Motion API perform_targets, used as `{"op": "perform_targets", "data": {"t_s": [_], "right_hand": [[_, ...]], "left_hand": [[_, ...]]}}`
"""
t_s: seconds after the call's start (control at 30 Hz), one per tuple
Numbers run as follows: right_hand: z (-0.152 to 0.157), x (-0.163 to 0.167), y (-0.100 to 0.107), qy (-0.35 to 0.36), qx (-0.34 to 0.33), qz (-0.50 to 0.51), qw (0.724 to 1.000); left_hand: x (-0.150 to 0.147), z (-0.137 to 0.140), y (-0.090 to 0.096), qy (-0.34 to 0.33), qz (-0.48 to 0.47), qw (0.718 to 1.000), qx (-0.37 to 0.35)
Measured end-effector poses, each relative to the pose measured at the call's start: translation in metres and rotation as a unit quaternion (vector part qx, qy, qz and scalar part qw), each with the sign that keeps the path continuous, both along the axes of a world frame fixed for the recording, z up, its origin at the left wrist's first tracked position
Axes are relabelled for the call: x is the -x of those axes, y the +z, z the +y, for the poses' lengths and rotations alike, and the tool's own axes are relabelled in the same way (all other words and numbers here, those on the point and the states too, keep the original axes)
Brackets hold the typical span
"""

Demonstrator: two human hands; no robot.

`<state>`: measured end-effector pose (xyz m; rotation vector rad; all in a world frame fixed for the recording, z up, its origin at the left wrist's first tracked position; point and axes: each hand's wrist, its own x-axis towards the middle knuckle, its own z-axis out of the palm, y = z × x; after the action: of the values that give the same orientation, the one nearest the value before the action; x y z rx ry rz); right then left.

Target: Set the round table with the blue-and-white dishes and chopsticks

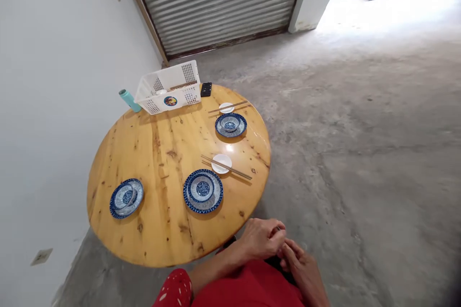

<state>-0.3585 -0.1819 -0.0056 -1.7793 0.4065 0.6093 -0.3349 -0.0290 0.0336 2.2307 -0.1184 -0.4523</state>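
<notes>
My left hand [262,238] is closed in front of my body, just off the table's near right edge. My right hand [301,268] meets it from the right, its fingers curled against the left fingers. Whatever they hold, if anything, is too hidden to name. Nearest to them on the table, a blue-and-white bowl [200,188] sits on a matching plate [203,209]. Behind it, chopsticks [237,171] lie across a small white dish [222,159]. A second bowl [229,123] on a plate [231,133] stands farther back, beside another white dish [226,110] with chopsticks [236,104].
On the round wooden table [154,240], a third plate [139,187] with a bowl [127,196] stands at left. At the back are a white basket [167,92] containing chopsticks, a turquoise bottle [129,100] and a black phone-like object [206,89]. A wall [43,105] borders the left.
</notes>
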Motion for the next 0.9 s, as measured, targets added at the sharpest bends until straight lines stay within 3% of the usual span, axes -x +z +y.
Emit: {"op": "perform_targets", "data": {"t_s": [0.13, 0.3, 0.43, 0.6, 0.9], "right_hand": [[-0.03, -0.055, -0.006, 0.036, -0.004, 0.005, 0.999], [-0.089, -0.157, -0.005, 0.094, -0.031, 0.005, 0.995], [-0.159, -0.247, 0.003, 0.05, -0.029, -0.011, 0.998], [-0.23, -0.337, -0.005, -0.023, -0.01, -0.011, 1.0], [-0.241, -0.454, -0.033, 0.045, -0.033, -0.027, 0.998]], "left_hand": [[-0.05, -0.034, -0.001, 0.021, 0.008, 1.0, -0.002], [-0.124, -0.091, -0.004, 0.097, 0.023, 0.995, -0.021], [-0.185, -0.144, 0.006, 0.149, 0.026, 0.988, -0.01], [-0.251, -0.191, 0.016, 0.154, 0.041, 0.987, -0.023], [-0.367, -0.221, 0.001, 0.158, 0.069, 0.984, -0.044]]}}
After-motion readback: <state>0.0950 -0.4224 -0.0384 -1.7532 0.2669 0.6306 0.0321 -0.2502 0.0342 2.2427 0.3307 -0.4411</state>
